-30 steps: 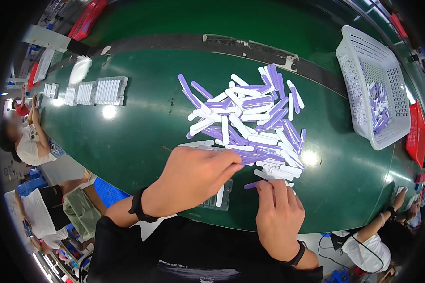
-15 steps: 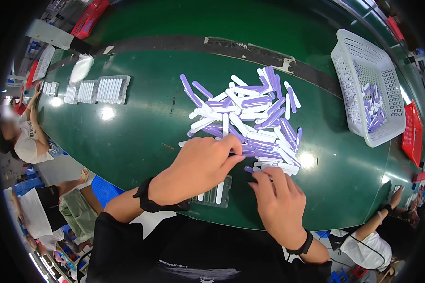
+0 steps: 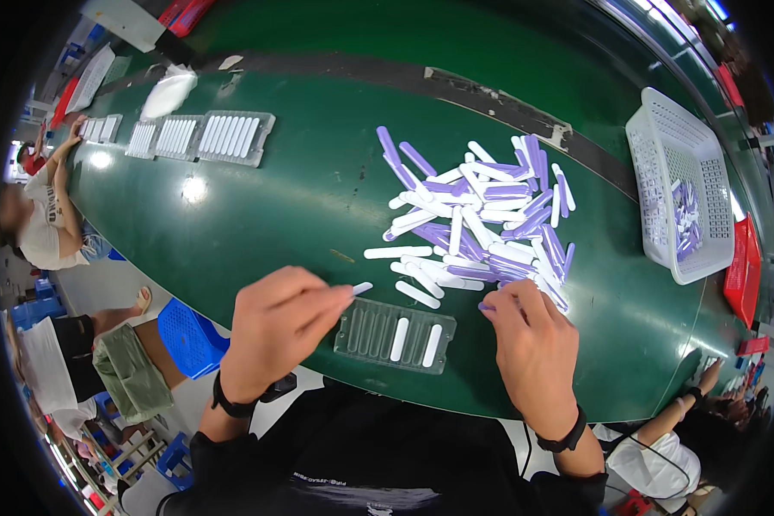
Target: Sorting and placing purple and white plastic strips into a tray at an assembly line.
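My left hand [image 3: 285, 322] pinches a short white stick [image 3: 363, 288] with rounded ends, just above the left end of a clear slotted tray [image 3: 378, 331]. Two white sticks lie in slots toward that tray's right side. To the tray's right, my right hand [image 3: 537, 348] is closed, with a purple stick [image 3: 485, 307] poking out at its fingertips; the fingers hide most of it. Beyond both hands spreads a loose heap of white and purple sticks [image 3: 482, 206], its near right edge touching or partly under my right fingers.
On the green table [image 3: 310, 189], filled trays [image 3: 230, 138] stand in a row at the far left near a white bag [image 3: 169, 92]. A white basket [image 3: 684, 267] with more sticks stands at right, beside a red basket [image 3: 741, 271]. Other people sit along both sides.
My left hand has drawn back from the heap toward the left, a white stick now showing in its fingers. The slotted tray is uncovered. My right hand stays by the heap's near edge.
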The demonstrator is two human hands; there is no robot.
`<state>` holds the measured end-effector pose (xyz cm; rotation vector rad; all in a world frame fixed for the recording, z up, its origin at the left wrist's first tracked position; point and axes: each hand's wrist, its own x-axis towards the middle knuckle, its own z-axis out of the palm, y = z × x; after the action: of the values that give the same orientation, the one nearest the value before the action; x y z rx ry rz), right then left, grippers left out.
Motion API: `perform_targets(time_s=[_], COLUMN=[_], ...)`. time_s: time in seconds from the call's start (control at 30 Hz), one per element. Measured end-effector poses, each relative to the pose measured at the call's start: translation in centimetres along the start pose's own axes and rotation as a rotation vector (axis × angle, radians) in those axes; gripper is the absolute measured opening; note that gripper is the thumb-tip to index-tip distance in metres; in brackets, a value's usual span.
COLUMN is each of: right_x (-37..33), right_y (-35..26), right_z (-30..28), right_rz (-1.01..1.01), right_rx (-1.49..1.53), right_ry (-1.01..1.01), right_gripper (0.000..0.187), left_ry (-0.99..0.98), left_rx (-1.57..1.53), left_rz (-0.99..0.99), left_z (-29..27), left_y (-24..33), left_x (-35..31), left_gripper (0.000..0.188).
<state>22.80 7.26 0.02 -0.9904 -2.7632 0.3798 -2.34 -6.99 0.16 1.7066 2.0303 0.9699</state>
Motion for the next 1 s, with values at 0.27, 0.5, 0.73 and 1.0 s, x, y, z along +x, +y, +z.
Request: perform_targets(time_s=[0.27,0.5,0.73,1.0], right_x=[1.1,1.4,-0.7,-2.3], right_y=[-0.2,-0.9,-2.0,-2.0], right_z=[-0.7,-0.2,1.1,1.8], right_rz=[-0.125,-0.277,-0.501,-0.52], right_rx=[-0.005,0.337,0.05,0.222], right_ry=[-0.226,-0.084,0.031,0.031], right_gripper=[0.011,0.022,0.028,0.024], left_ry=[-0.045,-0.072,-0.093,-0.224], left_rx=[0.131,0.152,0.353,0.272], left_rz=[0.264,0.286,0.36,0.504], left_z=[2.1,2.2,1.6,0.2], left_y=[-0.3,-0.5,-1.0,-1.2], left_x=[-4.5,-5.2,-5.4,-2.9], left_gripper=[0.038,0.035,0.041,0.028])
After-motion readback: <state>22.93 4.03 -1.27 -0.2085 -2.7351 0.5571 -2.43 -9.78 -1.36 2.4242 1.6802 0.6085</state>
